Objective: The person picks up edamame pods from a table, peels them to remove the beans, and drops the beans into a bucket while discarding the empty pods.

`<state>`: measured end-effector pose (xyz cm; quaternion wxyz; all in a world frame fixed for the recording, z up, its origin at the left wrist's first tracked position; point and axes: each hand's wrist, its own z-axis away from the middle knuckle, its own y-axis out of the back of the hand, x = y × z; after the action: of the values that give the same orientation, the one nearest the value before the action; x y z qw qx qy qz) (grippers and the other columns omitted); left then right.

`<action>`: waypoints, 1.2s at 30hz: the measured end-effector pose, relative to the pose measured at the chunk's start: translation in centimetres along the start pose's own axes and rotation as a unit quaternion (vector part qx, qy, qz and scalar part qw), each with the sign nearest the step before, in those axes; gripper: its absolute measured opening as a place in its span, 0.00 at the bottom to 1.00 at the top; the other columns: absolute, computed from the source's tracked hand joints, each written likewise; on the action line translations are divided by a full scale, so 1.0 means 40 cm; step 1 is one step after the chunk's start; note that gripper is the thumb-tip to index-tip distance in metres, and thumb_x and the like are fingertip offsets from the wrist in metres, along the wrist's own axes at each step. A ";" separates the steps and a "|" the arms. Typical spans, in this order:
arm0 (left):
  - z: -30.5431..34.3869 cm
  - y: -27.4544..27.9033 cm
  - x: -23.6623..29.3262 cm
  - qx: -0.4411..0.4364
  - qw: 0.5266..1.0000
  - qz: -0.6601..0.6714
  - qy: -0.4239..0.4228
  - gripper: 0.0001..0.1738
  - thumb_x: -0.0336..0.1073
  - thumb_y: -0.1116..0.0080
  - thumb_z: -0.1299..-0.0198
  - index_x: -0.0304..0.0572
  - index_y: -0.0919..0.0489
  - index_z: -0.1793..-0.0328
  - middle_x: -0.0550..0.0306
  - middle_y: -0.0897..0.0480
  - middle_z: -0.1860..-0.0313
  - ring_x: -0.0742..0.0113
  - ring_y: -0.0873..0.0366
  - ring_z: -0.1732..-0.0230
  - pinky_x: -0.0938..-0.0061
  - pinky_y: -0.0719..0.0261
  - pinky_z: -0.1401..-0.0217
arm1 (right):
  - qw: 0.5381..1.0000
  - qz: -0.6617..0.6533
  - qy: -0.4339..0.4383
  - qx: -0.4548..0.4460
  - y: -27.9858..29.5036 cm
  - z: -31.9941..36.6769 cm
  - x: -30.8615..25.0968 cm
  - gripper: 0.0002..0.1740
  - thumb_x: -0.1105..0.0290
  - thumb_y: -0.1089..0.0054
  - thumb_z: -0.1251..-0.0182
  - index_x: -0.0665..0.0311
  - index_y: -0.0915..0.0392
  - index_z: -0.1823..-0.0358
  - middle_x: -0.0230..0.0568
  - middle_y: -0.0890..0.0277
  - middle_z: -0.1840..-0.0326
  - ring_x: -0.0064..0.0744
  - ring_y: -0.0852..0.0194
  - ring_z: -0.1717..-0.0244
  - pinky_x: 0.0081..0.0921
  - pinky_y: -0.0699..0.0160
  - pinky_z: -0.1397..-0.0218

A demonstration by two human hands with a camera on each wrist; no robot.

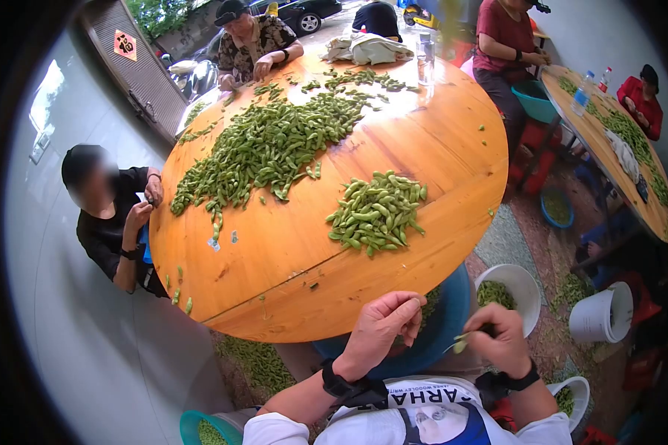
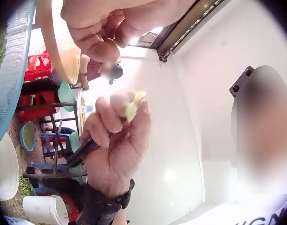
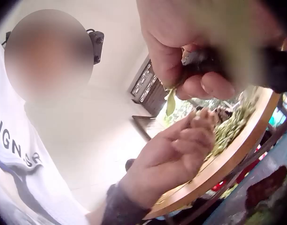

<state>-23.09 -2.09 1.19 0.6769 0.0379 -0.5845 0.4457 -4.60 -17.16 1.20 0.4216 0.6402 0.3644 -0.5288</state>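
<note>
My right hand [image 1: 499,341], in front of the table at the right, pinches a green edamame pod [image 2: 133,108] between thumb and fingertips. Its curled fingers also grip a small black-handled tool [image 2: 84,152], whose working end is hidden. To its left, my left hand [image 1: 384,326] is raised just past the table's near edge with its fingers curled and thumb against them; no object shows in its grip. In the right wrist view the pod [image 3: 170,103] hangs just above the left hand [image 3: 174,150]. A small pile of pods [image 1: 377,211] lies on the round wooden table [image 1: 289,271].
A larger heap of pods [image 1: 267,144] covers the table's far side. Below my hands stands a blue basin [image 1: 453,297], with a white bucket [image 1: 527,293] beside it and another bucket [image 1: 594,315] further right. People sit around this table and a second table [image 1: 608,141].
</note>
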 end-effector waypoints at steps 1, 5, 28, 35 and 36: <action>0.000 0.004 0.006 -0.006 1.000 -0.004 -0.004 0.10 0.34 0.47 0.26 0.35 0.21 0.49 0.61 0.21 0.69 0.74 0.24 0.73 0.82 0.25 0.71 | 0.998 0.034 -0.012 0.041 0.024 0.006 -0.003 0.04 0.78 0.34 0.44 0.67 0.21 0.68 0.33 0.21 0.73 0.19 0.24 0.72 0.19 0.28 0.67; 0.003 0.016 -0.002 -0.019 0.999 0.033 0.008 0.09 0.32 0.46 0.27 0.35 0.22 0.48 0.59 0.19 0.68 0.73 0.22 0.71 0.82 0.23 0.70 | 0.954 0.280 -0.024 0.108 0.155 0.039 0.061 0.04 0.78 0.39 0.45 0.68 0.22 0.67 0.44 0.22 0.72 0.38 0.22 0.72 0.29 0.25 0.67; -0.021 0.032 -0.119 -0.112 0.992 0.052 0.011 0.11 0.32 0.40 0.30 0.42 0.30 0.49 0.61 0.18 0.64 0.74 0.16 0.67 0.84 0.19 0.67 | 0.995 0.010 -0.099 -0.017 -0.097 -0.029 -0.016 0.11 0.79 0.30 0.43 0.70 0.14 0.58 0.38 0.22 0.68 0.27 0.22 0.68 0.23 0.25 0.65; -0.024 0.039 -0.128 -0.107 0.992 0.047 0.053 0.10 0.35 0.44 0.27 0.39 0.29 0.46 0.59 0.17 0.60 0.73 0.15 0.64 0.82 0.17 0.64 | 0.987 0.148 0.055 0.007 -0.111 -0.036 -0.002 0.05 0.79 0.30 0.44 0.70 0.15 0.65 0.41 0.23 0.72 0.31 0.22 0.72 0.25 0.26 0.68; -0.021 0.038 -0.126 -0.107 0.992 0.047 0.055 0.10 0.35 0.44 0.27 0.39 0.29 0.46 0.59 0.17 0.60 0.73 0.15 0.64 0.82 0.17 0.64 | 0.983 0.169 0.072 -0.001 -0.114 -0.037 0.008 0.05 0.79 0.31 0.45 0.69 0.15 0.66 0.42 0.23 0.73 0.34 0.22 0.72 0.26 0.26 0.69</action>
<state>-23.03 -3.52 -3.97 0.6862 -0.0867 -0.5920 0.4136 -8.13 -14.06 0.31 0.4785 0.7284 0.2807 -0.4021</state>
